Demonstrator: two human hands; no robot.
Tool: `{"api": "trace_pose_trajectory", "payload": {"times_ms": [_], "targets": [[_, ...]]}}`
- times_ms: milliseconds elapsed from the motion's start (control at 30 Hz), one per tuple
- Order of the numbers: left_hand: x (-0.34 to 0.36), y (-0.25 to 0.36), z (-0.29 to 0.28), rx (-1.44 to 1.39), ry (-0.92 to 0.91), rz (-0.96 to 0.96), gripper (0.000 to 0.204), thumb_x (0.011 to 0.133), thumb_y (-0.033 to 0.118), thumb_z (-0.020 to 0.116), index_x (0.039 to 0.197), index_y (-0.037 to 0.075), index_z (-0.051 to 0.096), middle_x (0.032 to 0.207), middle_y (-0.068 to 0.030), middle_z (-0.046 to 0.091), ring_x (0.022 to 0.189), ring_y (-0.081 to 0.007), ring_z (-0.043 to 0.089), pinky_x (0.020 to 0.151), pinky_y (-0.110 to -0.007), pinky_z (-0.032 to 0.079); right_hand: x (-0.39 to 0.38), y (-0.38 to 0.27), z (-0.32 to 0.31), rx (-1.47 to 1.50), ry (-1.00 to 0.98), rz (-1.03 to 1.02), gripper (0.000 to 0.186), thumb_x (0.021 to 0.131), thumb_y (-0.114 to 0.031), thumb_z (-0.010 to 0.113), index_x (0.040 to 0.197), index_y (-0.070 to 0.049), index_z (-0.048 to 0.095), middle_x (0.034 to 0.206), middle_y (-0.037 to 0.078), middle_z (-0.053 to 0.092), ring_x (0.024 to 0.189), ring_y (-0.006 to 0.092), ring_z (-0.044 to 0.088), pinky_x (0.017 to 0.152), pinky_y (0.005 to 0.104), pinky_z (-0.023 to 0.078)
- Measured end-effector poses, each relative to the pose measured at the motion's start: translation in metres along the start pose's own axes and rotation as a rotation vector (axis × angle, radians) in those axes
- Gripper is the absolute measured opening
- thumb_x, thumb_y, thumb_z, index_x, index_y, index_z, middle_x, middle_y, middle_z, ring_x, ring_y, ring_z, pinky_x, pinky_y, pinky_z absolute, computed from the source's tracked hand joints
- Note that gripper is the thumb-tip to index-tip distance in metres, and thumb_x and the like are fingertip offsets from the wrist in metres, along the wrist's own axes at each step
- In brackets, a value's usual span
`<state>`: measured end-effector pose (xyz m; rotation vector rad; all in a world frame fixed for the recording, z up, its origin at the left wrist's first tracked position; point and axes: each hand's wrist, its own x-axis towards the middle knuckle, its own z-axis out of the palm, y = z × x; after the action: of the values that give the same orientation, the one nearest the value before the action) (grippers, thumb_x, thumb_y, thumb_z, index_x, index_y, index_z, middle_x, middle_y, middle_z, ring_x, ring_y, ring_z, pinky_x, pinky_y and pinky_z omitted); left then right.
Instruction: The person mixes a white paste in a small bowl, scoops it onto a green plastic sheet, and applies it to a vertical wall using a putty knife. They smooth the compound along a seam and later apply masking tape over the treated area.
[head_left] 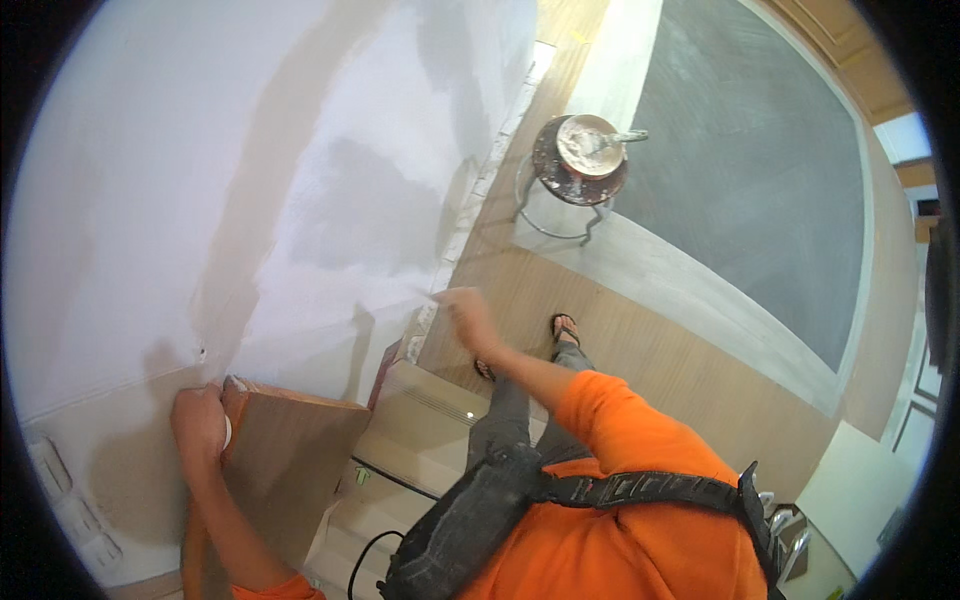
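My left hand is closed at the lower left, against the upper corner of a brown wooden panel. A sliver of something white shows between hand and panel; what the fingers hold is hidden. My right hand is raised in front of the wall, its fingers closed. From them a thin, blurred, blade-like tool points toward the wall. This pale wall carries a beige vertical band and grey damp-looking patches. Farther off, a pot of whitish paste holds a spatula and rests on a round stool.
Wall switches are at the lower left. A cream cabinet stands beside the wooden panel, with a black cable near it. A dark grey mat covers part of the wood-look floor. A pale board is at the right.
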<state>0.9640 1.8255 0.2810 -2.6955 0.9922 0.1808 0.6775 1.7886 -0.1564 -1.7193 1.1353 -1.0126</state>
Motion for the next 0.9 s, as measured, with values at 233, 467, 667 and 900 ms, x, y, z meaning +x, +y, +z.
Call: {"api": "trace_pose_trajectory", "payload": {"times_ms": [233,467,667,900], "targets": [[0.038,-0.076,0.042,-0.033,0.073,0.0,0.042,0.095,0.031,0.062,0.094,-0.009,0.075,0.101,-0.0343,0.071,0.098,-0.0489,0.067,0.09,-0.053,0.048,0.045,0.151,-0.202,0.492,0.406,0.973,0.022,0.092,-0.006,0.059,0.113,-0.002,0.062,0.097,0.007,0.066,0.08,0.017,0.064,0.069,0.0338,0.057],[0.003,-0.041,0.015,-0.101,0.051,-0.161,0.047,0.096,0.038,0.066,0.104,-0.007,0.077,0.104,-0.0297,0.074,0.099,-0.0416,0.07,0.091,-0.048,0.05,0.1,0.201,-0.251,0.737,0.541,0.943,0.022,0.098,-0.005,0.061,0.12,-0.004,0.059,0.102,0.003,0.063,0.085,0.0153,0.063,0.074,0.0328,0.061],[-0.007,-0.054,0.006,-0.182,0.033,-0.236,0.048,0.096,0.038,0.069,0.107,-0.008,0.076,0.104,-0.0217,0.076,0.1,-0.0314,0.07,0.094,-0.041,0.051,0.144,0.221,-0.257,0.9,0.754,0.864,0.024,0.1,-0.009,0.062,0.123,-0.002,0.06,0.104,0.005,0.065,0.085,0.0173,0.065,0.074,0.0338,0.061],[0.004,-0.066,0.018,-0.425,0.103,-0.202,0.045,0.096,0.032,0.071,0.11,-0.01,0.075,0.108,-0.0178,0.076,0.101,-0.0279,0.068,0.096,-0.039,0.05,0.089,0.249,-0.28,-0.165,0.462,0.839,0.03,0.101,-0.018,0.06,0.122,0.003,0.066,0.099,0.01,0.07,0.078,0.0162,0.064,0.066,0.0328,0.055]]}}
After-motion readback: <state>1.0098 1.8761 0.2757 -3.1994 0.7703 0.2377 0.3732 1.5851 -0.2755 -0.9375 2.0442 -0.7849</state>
